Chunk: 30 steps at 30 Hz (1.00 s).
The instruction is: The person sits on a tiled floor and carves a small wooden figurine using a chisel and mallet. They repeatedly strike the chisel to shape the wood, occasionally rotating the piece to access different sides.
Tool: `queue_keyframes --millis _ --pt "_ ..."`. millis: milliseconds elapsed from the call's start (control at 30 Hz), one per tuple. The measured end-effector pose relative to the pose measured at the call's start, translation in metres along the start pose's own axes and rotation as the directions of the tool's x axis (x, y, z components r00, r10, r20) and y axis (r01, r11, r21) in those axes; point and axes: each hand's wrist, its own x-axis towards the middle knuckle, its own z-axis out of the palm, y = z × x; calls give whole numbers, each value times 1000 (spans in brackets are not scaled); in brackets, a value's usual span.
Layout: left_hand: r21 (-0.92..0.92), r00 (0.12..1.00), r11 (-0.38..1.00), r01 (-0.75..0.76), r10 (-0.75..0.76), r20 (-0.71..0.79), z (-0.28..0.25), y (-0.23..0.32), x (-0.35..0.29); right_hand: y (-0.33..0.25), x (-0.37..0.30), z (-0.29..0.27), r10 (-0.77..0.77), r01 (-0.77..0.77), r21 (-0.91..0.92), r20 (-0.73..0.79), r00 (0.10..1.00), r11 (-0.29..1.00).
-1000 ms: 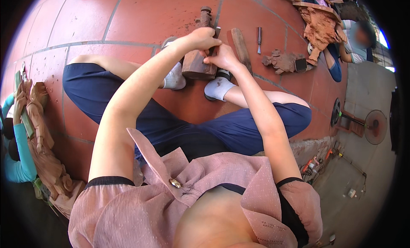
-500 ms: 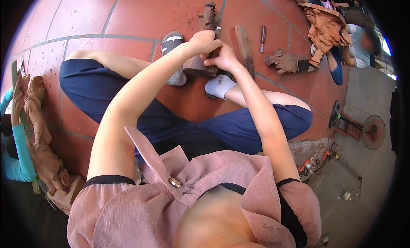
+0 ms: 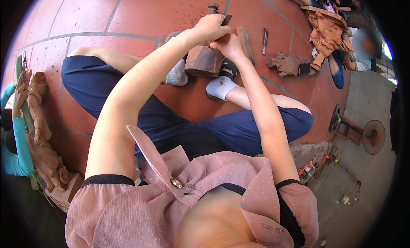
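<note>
Tiled floor point(image 3: 166, 13); wooden block point(image 3: 204, 62); left hand point(image 3: 212, 28), right hand point(image 3: 229, 46) at dark flat tool point(image 3: 227, 19), grip indeterminable; possible skid, cut hand.

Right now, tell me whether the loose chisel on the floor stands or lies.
Lying: the chisel stretches its whole length along the red floor tiles.

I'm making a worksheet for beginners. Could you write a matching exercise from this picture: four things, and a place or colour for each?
1. Wooden block
2. Fan
3. Loose chisel-like tool
4. Trousers

A. Dark blue
B. Near the picture's right edge
C. Dark-handled, metal-tipped
D. Between the person's feet

Pairs: 1-D; 2-B; 3-C; 4-A
</note>
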Motion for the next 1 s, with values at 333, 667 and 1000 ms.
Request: queue_keyframes --millis 333,667,1000 --pt "-57 928 970 238 -210 307 9 -15 -22 -14 -24 13 69 -76 42 156 985 996" --pt "-54 933 970 235 -210 293 9 -16 -28 -14 -24 12 9 -11 13 158 987 1000" --pt "-59 858 937 345 -289 425 9 -17 -32 -19 -31 13 48 -46 -10 215 975 999"
